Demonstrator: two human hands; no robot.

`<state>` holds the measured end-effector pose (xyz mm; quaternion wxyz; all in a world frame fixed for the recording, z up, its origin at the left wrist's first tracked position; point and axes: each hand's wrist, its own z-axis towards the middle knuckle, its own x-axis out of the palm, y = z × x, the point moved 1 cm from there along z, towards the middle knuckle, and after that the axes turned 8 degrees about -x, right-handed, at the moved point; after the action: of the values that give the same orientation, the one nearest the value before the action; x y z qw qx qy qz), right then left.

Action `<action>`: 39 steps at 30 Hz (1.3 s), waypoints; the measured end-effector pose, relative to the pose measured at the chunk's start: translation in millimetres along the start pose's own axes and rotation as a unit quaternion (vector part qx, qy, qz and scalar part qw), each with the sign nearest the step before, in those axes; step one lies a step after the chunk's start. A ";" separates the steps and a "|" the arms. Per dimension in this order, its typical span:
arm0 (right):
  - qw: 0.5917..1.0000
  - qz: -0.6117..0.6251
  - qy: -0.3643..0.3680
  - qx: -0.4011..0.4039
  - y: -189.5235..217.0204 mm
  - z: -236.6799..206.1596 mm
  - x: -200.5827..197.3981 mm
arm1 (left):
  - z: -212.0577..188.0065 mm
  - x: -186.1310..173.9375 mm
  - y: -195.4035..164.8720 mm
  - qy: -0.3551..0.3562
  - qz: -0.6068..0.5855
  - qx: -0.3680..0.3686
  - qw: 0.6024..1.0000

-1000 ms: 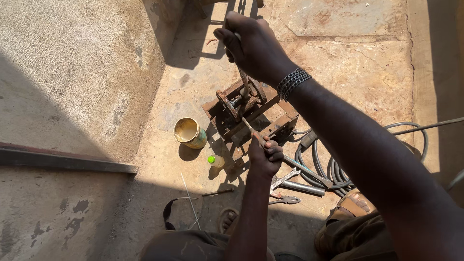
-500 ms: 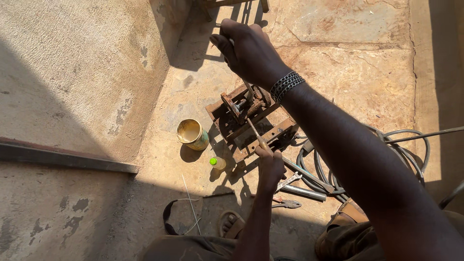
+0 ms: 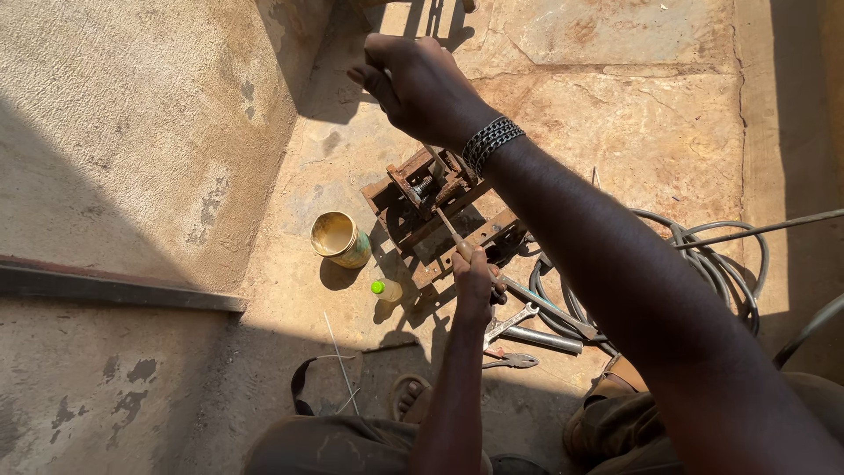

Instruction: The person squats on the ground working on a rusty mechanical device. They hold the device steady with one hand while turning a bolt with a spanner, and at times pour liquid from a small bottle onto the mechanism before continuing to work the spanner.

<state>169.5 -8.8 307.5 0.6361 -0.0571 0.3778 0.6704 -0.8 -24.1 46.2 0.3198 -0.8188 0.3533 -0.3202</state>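
Observation:
A rusty hand-operated metal machine (image 3: 413, 189) sits on the stone floor. My right hand (image 3: 418, 84), with a chain bracelet (image 3: 491, 141) at the wrist, is raised above it in a closed fist around the machine's lever, most of which the hand hides. My left hand (image 3: 475, 277) is just in front of the machine. It grips a thin metal rod (image 3: 448, 230) whose far end runs into the machine.
An open tin can (image 3: 338, 237) and a small green-capped bottle (image 3: 384, 288) stand left of the machine. A wrench (image 3: 510, 321), pliers (image 3: 510, 359), a metal pipe (image 3: 545, 339) and coiled hoses (image 3: 703, 255) lie to the right. A concrete wall (image 3: 132, 132) rises on the left.
My right hand has swung the lever a little to the left above the machine. My left hand stays on the rod at the machine's front.

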 end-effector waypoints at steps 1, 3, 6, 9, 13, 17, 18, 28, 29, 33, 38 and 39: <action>1.000 -0.006 0.007 0.000 3.8 -4.7 -1.4 | 0.6 -5.6 0.9 -0.007 -0.008 -0.032 0.999; 1.000 -0.009 0.009 0.007 8.6 -16.3 -9.1 | 2.6 -16.1 3.3 -0.012 -0.024 -0.093 0.995; 0.999 0.028 0.002 0.015 10.7 -34.3 -23.0 | 7.2 -21.8 9.3 0.031 -0.118 -0.159 0.980; 0.998 0.058 -0.022 0.008 4.5 -38.0 -35.1 | 11.6 -17.6 16.6 0.004 -0.001 -0.111 0.994; 0.997 0.067 -0.029 0.018 1.7 -39.8 -38.9 | -7.2 -11.5 39.7 -0.080 0.160 -0.033 0.983; 0.996 0.079 -0.042 0.011 2.7 -41.8 -38.7 | -52.2 11.7 83.3 -0.054 0.072 -0.028 0.996; 0.996 0.079 -0.045 0.015 2.1 -42.0 -38.8 | -57.2 17.9 87.9 -0.051 0.060 -0.049 0.996; 0.996 0.070 -0.049 0.016 -10.8 -43.2 -32.1 | -76.9 40.4 56.0 -0.016 -0.014 -0.115 0.993; 0.996 0.071 -0.050 0.015 -12.1 -43.2 -31.1 | -81.4 42.7 53.0 -0.015 0.001 -0.106 0.994; 0.996 0.066 -0.049 0.024 -16.0 -42.7 -28.8 | -91.0 51.3 41.9 -0.021 0.020 -0.102 0.994; 0.996 0.075 -0.054 0.015 -13.7 -43.0 -30.5 | -94.7 49.6 36.7 -0.021 0.021 -0.045 0.999; 0.996 0.075 -0.051 0.022 -12.5 -42.7 -31.3 | -93.2 47.8 36.4 -0.025 0.022 -0.058 0.998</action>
<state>169.2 -60.1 289.3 0.6036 0.0198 0.3625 0.7099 -58.3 -109.2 88.2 0.2876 -0.8357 0.3808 -0.2718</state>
